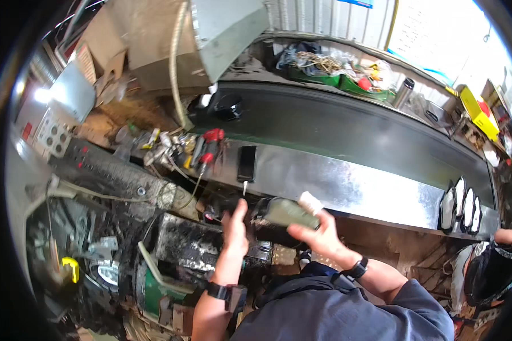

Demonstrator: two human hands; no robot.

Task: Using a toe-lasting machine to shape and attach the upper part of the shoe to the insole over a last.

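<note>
Lengthwise, a grey-green oblong block (290,214) runs leftward from the right hand (323,234) pinching it, toward the left hand (235,232), whose closure is unclear.

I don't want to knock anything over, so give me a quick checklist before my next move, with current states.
1. Right hand gripping the greenish piece: ok.
2. Left hand empty: cannot tell, blurred against dark surroundings.
3. Phone resting on the metal ledge: ok.
4. Red tool apart from the phone: ok, left of it.
5. Black-and-white pieces away from both hands: ok, at the ledge's right end.
6. Bench at left free of cables: not ok, a pale cable crosses it.
</note>
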